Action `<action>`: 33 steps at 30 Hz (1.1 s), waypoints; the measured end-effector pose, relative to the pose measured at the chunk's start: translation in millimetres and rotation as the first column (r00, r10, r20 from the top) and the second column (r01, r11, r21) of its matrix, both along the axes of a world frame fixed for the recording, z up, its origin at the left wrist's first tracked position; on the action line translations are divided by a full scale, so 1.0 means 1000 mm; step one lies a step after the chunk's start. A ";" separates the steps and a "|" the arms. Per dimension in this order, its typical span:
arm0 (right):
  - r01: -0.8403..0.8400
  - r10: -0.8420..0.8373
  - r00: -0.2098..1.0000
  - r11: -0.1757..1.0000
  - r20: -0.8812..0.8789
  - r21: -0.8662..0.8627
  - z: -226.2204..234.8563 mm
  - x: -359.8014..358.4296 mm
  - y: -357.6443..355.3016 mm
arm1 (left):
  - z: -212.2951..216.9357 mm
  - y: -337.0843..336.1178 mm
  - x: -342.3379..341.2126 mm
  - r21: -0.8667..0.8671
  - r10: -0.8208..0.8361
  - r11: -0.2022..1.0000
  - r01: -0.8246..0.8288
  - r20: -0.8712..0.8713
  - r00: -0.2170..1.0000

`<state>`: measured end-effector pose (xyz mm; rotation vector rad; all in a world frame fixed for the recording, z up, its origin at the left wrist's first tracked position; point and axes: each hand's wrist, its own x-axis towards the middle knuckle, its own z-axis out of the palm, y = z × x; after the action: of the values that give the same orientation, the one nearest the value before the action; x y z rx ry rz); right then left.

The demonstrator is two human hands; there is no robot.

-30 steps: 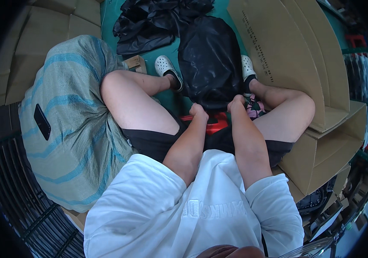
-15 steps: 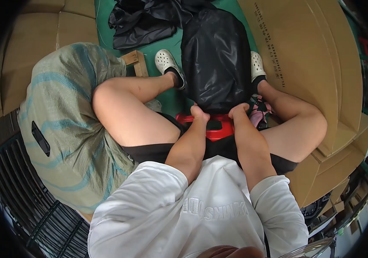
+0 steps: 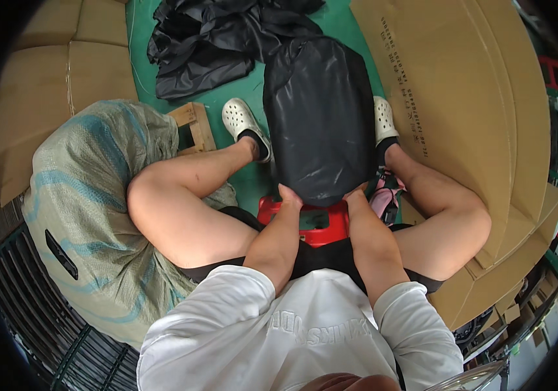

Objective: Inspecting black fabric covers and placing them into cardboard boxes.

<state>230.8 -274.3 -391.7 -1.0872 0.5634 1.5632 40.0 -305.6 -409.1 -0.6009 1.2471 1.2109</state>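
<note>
A full, oblong black bag [image 3: 318,120] with a smooth, shiny skin stands between my lower legs. My left hand [image 3: 290,195] grips its near end at the left corner, the thumb showing along the edge. At the right corner of the same end, my right hand [image 3: 356,191] has hold of it. The fingers of both hands are mostly hidden beneath the bag. Just under my wrists is the red plastic stool [image 3: 331,236], partly covered by the bag and my arms.
Crumpled black fabric [image 3: 207,49] lies on the green floor [image 3: 253,85] beyond the bag. A striped woven sack [image 3: 90,215] bulges at my left, by a small wooden frame [image 3: 194,124]. Large cardboard [image 3: 481,117] rises at my right. A pink strapped item [image 3: 383,199] is beside my right hand.
The bag and both hands sit lower in the picture, and the whole surroundings have shifted down too. The bag's skin looks smoother and flatter on top. Both hands stay at its near end.
</note>
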 end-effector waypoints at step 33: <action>-0.534 -0.079 -0.812 0.501 0.578 -0.681 0.140 -0.028 0.239 | 0.162 0.294 0.011 -0.726 0.131 0.223 0.650 -0.638 -0.759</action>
<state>203.0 -35.6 -252.0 -1.9687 -2.1464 0.2279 51.1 -11.1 -246.9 2.3516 1.7357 0.3317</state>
